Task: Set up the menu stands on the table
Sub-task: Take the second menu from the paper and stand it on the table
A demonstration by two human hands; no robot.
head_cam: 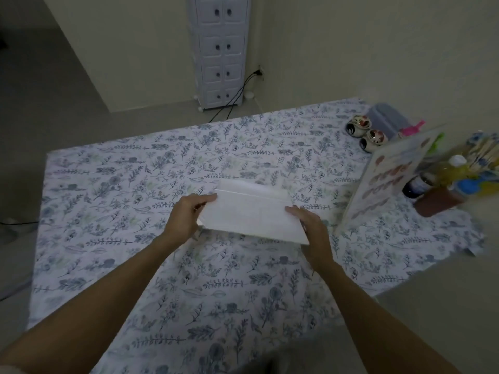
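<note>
Menu stand [253, 214] sits mid-table, white back toward you, gripped at its ends by your left hand [186, 214] and right hand [310, 225]. Another printed menu stand [383, 182] already stands at right; this one isn't released yet.

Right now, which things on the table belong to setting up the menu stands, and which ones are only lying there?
Belong to the job:
- white stand, held by the left hand and right hand
- upright menu stand at the right

Only lying there:
- two painted bowls
- bottles
- grey container
</note>
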